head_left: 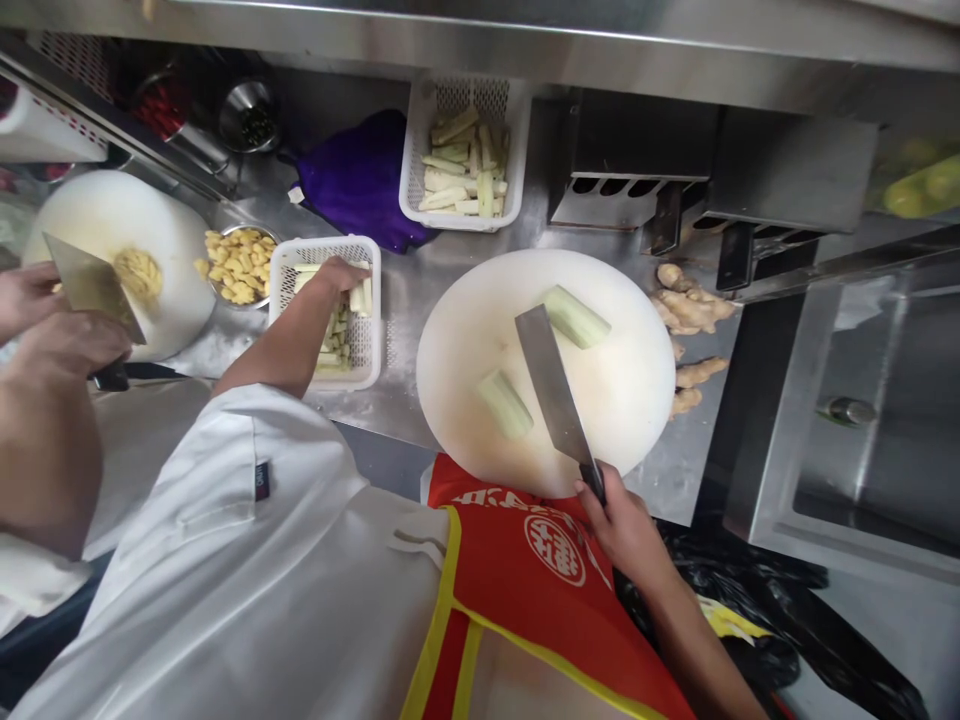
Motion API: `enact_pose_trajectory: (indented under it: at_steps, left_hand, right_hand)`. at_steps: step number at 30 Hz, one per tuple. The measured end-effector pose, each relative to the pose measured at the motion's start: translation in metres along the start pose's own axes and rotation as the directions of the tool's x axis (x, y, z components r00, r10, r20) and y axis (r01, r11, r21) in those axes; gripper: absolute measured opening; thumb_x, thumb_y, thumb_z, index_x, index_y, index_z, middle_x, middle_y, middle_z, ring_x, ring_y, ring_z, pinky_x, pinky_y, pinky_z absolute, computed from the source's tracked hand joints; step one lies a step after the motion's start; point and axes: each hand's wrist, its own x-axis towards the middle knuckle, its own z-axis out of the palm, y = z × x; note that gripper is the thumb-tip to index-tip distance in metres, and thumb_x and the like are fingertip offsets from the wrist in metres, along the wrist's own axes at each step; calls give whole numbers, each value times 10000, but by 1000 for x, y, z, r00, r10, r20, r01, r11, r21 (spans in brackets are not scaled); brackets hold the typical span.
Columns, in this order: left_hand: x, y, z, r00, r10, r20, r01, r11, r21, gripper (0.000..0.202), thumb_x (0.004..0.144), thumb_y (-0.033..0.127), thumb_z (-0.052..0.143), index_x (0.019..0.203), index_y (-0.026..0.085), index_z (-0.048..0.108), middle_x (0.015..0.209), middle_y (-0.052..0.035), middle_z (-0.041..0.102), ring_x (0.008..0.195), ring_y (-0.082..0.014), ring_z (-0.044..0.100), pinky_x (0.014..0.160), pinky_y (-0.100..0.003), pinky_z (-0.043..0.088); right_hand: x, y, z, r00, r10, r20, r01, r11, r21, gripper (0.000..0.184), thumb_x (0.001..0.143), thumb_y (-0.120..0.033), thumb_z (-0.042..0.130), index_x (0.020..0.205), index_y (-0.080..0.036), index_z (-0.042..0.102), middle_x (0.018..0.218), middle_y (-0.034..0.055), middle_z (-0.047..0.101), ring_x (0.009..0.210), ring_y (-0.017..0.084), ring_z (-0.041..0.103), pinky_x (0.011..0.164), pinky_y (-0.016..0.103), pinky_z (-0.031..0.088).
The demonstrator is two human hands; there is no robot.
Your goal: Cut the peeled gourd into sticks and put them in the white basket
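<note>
My right hand [619, 520] is closed round the black handle of a cleaver [551, 380], whose blade lies over the round white chopping board [450, 330]. On the board, one thick piece of pale green peeled vegetable [576, 317] sits beyond the blade and another piece [506, 404] lies to its left. My left hand [346, 273] reaches into a white perforated basket [376, 345] at the left, its fingers curled down over pale cut vegetable pieces [361, 297]. The fingertips are partly hidden. More cut pieces [335, 340] lie in that basket.
A second white basket [516, 150] of cut strips stands behind, beside a purple cloth or bag [356, 180]. Knife racks [637, 150], ginger [690, 305] and a sink [780, 400] are rightward. At left, a co-worker's hands [67, 340] hold another cleaver [94, 285] near a bowl [251, 300].
</note>
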Motion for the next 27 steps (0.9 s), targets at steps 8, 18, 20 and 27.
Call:
enact_pose_trajectory:
  at_steps: [8, 18, 20, 27]
  left_hand:
    - [-13, -3, -7, 977, 146, -158, -96, 952, 290, 330, 752, 186, 738, 1071, 122, 678, 1064, -137, 713, 1108, -316, 653, 987, -405, 506]
    - [-37, -37, -59, 948, 318, 6, -303, 898, 319, 474, 844, 320, 643, 1284, 145, 614, 1191, -91, 692, 973, -211, 663, 945, -327, 515]
    - [-45, -58, -81, 934, 317, 165, -358, 828, 431, 614, 823, 379, 691, 1379, 151, 566, 1358, -112, 627, 1135, -248, 629, 1048, -361, 471]
    - [-78, -130, -66, 871, 360, 334, -489, 580, 651, 972, 815, 382, 726, 1623, 173, 228, 1723, -149, 48, 1575, -373, 102, 1257, -472, 198]
  right_hand:
    - [1, 0, 1, 1000, 11, 6, -10, 1000, -14, 531, 949, -574, 357, 1236, -172, 552, 968, 162, 766, 926, 338, 754, 768, 390, 564]
    - [0, 5, 1, 999, 13, 29, -12, 1000, -22, 573, 960, -600, 338, 1280, -164, 528, 1019, 174, 763, 965, 354, 747, 784, 406, 563]
    - [0, 7, 2, 1000, 14, 26, -13, 1000, -23, 575, 957, -604, 341, 1279, -166, 530, 1030, 175, 763, 974, 357, 745, 785, 408, 564]
    - [3, 7, 1, 999, 34, 35, -33, 999, -30, 613, 939, -622, 336, 1298, -161, 522, 1066, 188, 759, 998, 368, 739, 791, 414, 564]
